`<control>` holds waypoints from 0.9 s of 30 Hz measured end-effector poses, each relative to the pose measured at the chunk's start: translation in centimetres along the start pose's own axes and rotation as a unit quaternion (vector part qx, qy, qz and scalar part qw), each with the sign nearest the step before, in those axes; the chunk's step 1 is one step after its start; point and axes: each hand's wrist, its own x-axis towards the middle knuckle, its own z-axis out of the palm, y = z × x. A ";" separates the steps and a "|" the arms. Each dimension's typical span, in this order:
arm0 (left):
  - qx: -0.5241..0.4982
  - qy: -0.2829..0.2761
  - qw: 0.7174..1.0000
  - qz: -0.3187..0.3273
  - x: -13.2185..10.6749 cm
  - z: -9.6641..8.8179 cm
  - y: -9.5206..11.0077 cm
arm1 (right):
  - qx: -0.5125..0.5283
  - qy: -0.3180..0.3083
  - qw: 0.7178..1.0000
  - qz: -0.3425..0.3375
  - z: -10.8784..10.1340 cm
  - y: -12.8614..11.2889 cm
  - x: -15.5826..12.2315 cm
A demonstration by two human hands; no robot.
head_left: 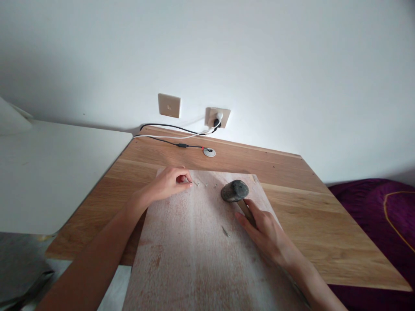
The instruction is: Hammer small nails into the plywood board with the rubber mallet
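Observation:
A pale wooden board (194,250) lies on a wooden table (308,216). My left hand (170,183) rests near the board's far edge, fingers pinched on a small nail (189,182). Beside it a few more nails (206,185) stand in a row in the board. My right hand (264,231) is closed round the handle of a hammer (235,192), whose dark head lies on the board to the right of the nails. One loose nail (225,231) lies flat on the board left of my right hand.
Black and white cables (175,139) run along the table's far edge to a wall socket (217,117). A round cable grommet (209,151) sits in the tabletop. A white surface (48,172) adjoins on the left; purple fabric (372,216) lies at right.

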 end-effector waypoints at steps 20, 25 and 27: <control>0.009 0.004 1.000 0.005 0.0 0.4 -0.3 | 0.021 0.010 1.000 -0.009 -0.6 -0.2 -0.2; 0.013 0.016 1.000 -0.014 0.1 0.5 -0.2 | 0.026 0.011 0.999 -0.019 -1.3 -2.6 -0.3; 0.018 0.011 0.999 -0.026 0.1 0.5 -0.1 | 0.037 -0.001 0.999 -0.026 -1.7 -3.8 0.0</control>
